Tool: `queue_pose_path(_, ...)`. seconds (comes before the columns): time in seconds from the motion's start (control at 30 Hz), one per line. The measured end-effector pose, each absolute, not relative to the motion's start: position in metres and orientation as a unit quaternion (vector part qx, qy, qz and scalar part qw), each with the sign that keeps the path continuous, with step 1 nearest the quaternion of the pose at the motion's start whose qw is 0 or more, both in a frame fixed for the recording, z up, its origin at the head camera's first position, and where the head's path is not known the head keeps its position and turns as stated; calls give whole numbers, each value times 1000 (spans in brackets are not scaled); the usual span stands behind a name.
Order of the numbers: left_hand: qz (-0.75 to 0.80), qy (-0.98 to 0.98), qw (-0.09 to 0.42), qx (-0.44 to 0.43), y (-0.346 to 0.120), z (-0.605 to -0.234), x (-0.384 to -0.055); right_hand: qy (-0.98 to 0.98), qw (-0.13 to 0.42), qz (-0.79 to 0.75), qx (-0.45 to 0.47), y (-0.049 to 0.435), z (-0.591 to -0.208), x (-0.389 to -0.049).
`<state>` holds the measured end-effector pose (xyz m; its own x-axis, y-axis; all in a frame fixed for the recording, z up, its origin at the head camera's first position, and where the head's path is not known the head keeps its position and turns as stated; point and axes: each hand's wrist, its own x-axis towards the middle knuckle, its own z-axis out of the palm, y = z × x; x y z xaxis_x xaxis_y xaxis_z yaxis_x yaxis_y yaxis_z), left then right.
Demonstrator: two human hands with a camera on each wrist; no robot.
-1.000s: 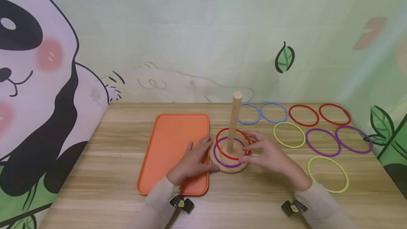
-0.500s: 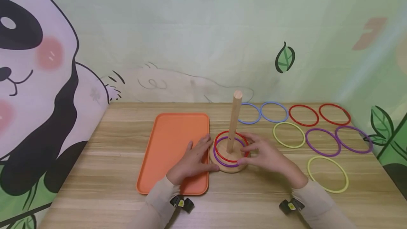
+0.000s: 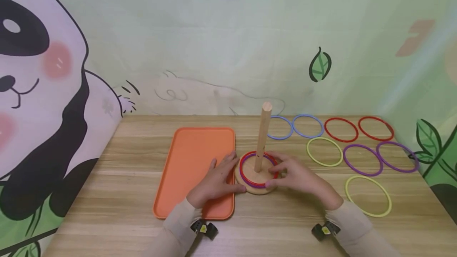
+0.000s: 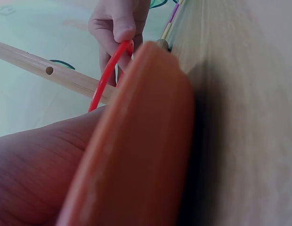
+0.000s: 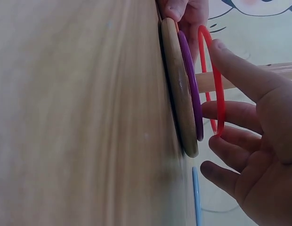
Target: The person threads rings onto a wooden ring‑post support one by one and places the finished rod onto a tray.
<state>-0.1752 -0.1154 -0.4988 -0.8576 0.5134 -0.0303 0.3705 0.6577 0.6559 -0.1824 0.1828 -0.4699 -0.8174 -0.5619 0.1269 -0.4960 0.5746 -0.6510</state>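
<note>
Fingers (image 5: 238,115) of the right hand (image 3: 296,173) pinch the red ring (image 5: 220,96) at its right edge; the left hand (image 3: 216,179) lies uncurled.

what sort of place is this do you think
Probably a children's playroom, or a spot made up like one: a cartoon panda and leaf drawings decorate the backdrop, and a wooden peg and coloured rings are on the table.

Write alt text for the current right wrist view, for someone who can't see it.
A right hand holds a thin, round red ring around a pale wooden post, above a thin, round purple ring on the post's round wooden base. A left hand touches the base's edge; part of a thin blue ring shows beyond.
</note>
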Motion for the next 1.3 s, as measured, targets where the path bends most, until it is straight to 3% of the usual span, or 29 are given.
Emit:
queue_pose_path(0.6,330,906,110,243,-112,-497,-174,878,78,-361,-306,187,-476,-181)
queue_pose_path(1.0,335,903,110,246,-112,-496,-175,888,-1,-394,-236,202,-478,-198)
queue_pose_path(1.3,335,902,111,249,-115,-496,-176,920,18,-354,-165,195,-479,-224)
